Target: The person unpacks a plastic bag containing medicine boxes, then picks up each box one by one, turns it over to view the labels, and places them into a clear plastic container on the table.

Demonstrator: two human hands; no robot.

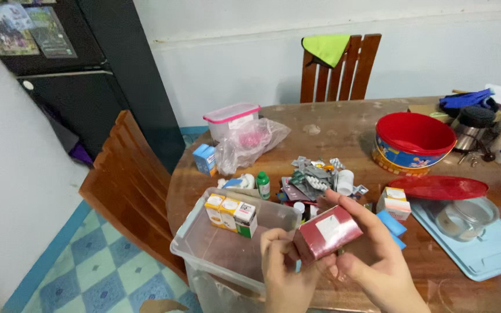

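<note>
Hands (343, 261) hold red box (327, 232) over table (343, 124).

**Soft, even indoor light; wide-angle bend at the edges**

The scene is moderately bright under diffuse light from above, with no hard beams. Shadows are faint and short: a soft one lies under the red tin (414, 141) on the bench (343, 124). The polished bench top shows pale, washed-out sheen near its far side, and the clear plastic bag (250, 142) carries small glints. The black fridge (82, 87) stays dark, with little detail. Colours look slightly cool on the wall (250, 52). Straight lines bow toward the frame borders, and the right edge is smeared. Both hands, the left hand (282, 264) and the right hand (372, 258), look a little soft, as does the floor (100, 266).
</note>
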